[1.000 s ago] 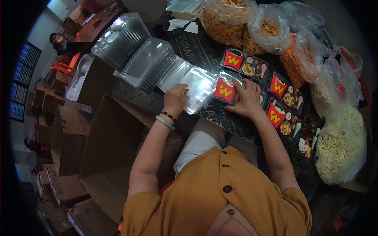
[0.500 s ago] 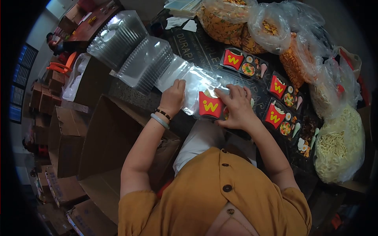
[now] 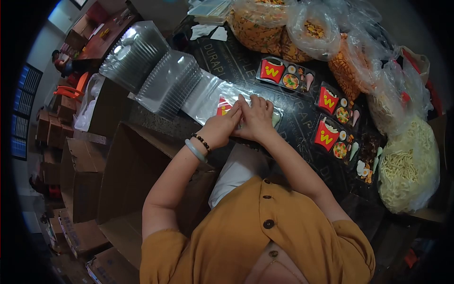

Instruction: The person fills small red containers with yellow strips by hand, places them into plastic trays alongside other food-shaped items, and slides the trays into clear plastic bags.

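A clear tray of toy food (image 3: 223,107), with a red fries box printed with a yellow letter, lies under both my hands within a clear plastic bag (image 3: 201,97). My left hand (image 3: 221,128) rests on the tray, its straight fingers meeting the right hand's. My right hand (image 3: 255,118) spans the tray, fingertips towards its far edge; its thumb is largely hidden. Most of the tray's contents are covered. Beyond it sits another filled tray (image 3: 285,75), and two more, one tray (image 3: 337,105) and a nearer tray (image 3: 335,138), lie to the right.
Nested clear plastic trays stand in one stack (image 3: 170,80) and a taller stack (image 3: 135,54) at left. Bags of orange pieces (image 3: 257,31) and a bag of pale noodle-like strands (image 3: 409,165) line the back and right. An open cardboard box (image 3: 127,175) stands left of my legs.
The tray has shifted left, further into the bag. My left hand has left the bag's edge and come onto the tray, touching my right hand, which also moved left.
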Demonstrator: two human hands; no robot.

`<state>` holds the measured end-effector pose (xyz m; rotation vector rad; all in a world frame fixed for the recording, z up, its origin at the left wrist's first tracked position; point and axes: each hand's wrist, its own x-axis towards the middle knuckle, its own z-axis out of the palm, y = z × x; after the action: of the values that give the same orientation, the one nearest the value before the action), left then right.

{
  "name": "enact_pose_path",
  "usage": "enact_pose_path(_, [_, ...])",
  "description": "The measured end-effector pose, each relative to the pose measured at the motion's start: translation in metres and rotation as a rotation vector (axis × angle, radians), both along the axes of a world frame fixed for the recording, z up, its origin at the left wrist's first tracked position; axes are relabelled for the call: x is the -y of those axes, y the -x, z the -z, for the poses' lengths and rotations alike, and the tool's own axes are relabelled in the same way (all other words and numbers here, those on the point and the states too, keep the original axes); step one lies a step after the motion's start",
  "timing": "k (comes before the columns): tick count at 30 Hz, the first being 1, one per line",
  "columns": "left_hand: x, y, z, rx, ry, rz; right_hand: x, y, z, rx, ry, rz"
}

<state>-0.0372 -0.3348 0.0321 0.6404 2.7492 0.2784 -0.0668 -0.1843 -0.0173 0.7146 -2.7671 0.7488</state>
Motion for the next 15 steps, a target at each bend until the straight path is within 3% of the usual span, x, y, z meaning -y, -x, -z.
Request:
enact_pose_path(4, [-0.002, 0.001, 0.008, -0.091, -0.099, -0.020, -0.045, -0.015, -0.024, -0.162, -0.056, 0.092])
enact_pose_path(7, [-0.004, -0.001, 0.006, -0.102, -0.117, -0.027, -0.092, -0.028, -0.019, -0.076, 0.045, 0.195])
enact_pose_path(9, [-0.010, 0.001, 0.001, -0.068, -0.071, 0.008, -0.104, -0.031, -0.006, 0.612, 0.402, 0.257])
enact_pose_path(10, [-0.012, 0.001, 0.001, -0.073, -0.072, 0.013, -0.103, -0.035, -0.002, 0.606, 0.403, 0.261])
enact_pose_path(12, [-0.017, 0.004, 0.003, -0.129, -0.139, 0.048, -0.099, -0.040, 0.002, 1.011, 1.189, 0.332])
enact_pose_path(15, [-0.021, 0.003, 0.003, -0.156, -0.231, 0.077, -0.086, -0.039, -0.002, 1.160, 1.280, 0.292])
